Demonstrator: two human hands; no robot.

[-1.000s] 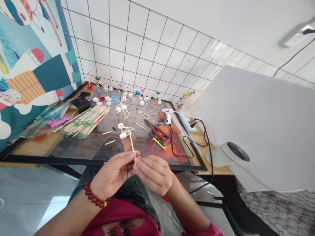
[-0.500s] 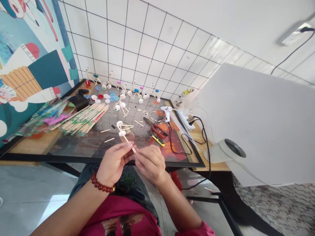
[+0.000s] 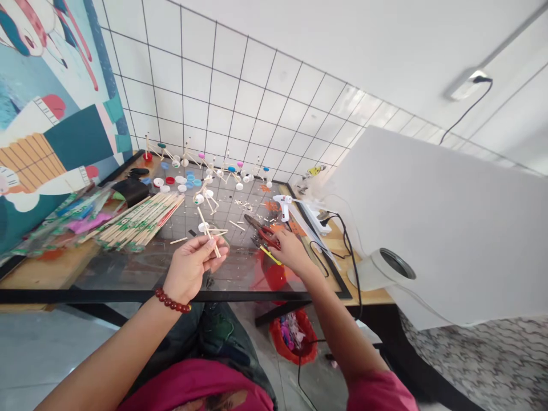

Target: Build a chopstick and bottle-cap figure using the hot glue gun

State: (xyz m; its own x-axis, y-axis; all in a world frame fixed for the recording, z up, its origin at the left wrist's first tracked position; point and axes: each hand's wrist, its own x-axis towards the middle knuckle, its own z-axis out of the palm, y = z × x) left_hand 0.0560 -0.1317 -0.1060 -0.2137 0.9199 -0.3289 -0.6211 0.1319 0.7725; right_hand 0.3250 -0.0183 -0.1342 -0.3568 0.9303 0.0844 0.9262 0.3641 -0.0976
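Wooden stick (image 3: 209, 233), tilted, is pinched in the fingertips of the left hand (image 3: 190, 271) over the glass table (image 3: 128, 268). Nearby, the right hand (image 3: 290, 251) lies on the red-handled pliers (image 3: 262, 229); whether it grips them I cannot tell. A glue gun (image 3: 282, 202) stands behind.

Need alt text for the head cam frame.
A person's left hand pinches a thin wooden stick at a glass-topped table, while the right hand reaches to red-handled pliers lying on it. Bundled chopsticks, bottle caps and a white glue gun lie around.
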